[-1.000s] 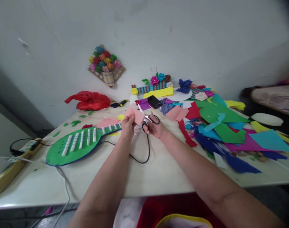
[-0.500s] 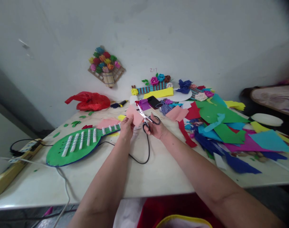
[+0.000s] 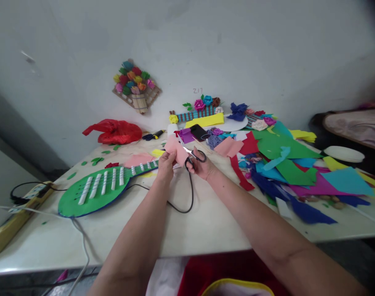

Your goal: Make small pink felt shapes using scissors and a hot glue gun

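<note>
Head view | left hand (image 3: 168, 163) pinching flat salmon-pink paper (image 3: 175, 149) above cream tabletop (image 3: 205, 228) | right hand (image 3: 202, 167) closed round black-handled metal scissors (image 3: 189, 151) at its edge | apparently trimming; next snip wants paper steady

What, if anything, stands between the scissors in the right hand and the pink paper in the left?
Nothing visible: the right hand holds the scissors at the edge of the pink paper, which the left hand grips.
</note>
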`<state>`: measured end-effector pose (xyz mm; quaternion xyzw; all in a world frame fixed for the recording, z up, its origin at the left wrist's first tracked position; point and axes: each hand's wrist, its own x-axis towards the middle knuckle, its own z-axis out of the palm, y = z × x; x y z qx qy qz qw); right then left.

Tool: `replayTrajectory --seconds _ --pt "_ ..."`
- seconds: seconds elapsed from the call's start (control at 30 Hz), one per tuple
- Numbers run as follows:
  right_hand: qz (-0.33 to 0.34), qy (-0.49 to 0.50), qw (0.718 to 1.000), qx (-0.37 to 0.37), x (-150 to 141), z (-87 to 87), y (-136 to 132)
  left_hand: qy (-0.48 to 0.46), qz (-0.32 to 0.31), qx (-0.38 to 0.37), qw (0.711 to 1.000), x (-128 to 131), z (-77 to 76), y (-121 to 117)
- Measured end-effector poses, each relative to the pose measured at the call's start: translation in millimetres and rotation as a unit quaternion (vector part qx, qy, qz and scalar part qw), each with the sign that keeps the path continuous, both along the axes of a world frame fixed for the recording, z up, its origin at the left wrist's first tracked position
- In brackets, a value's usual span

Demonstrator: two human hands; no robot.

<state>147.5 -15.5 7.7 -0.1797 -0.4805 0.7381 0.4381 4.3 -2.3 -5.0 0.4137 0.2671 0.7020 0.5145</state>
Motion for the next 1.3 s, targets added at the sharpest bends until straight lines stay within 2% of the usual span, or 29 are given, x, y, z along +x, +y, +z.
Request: replayTrajectory --seconds 0.53,0.93,1.17,1.3 --pt "-0.075 -0.004 0.997 0.024 -4.3 1.4 -2.8 -0.041 0.011 -0.002 0.999 0.0 2.1 1.5" --pt "-0.058 -0.027 0.997 0.039 -1.7 5.2 -8.1 -0.073 -0.013 -0.046 0.996 -5.0 2.2 0.7" --pt "-0.049 -0.026 0.998 0.030 -1.4 3.2 -7.9 -0.115 0.006 -0.074 0.991 -11.0 1.5 5.3" --pt "-0.037 -0.032 0.998 0.035 -1.3 2.5 -8.2 -0.130 0.040 -0.065 0.989 -9.7 1.2 6.6"
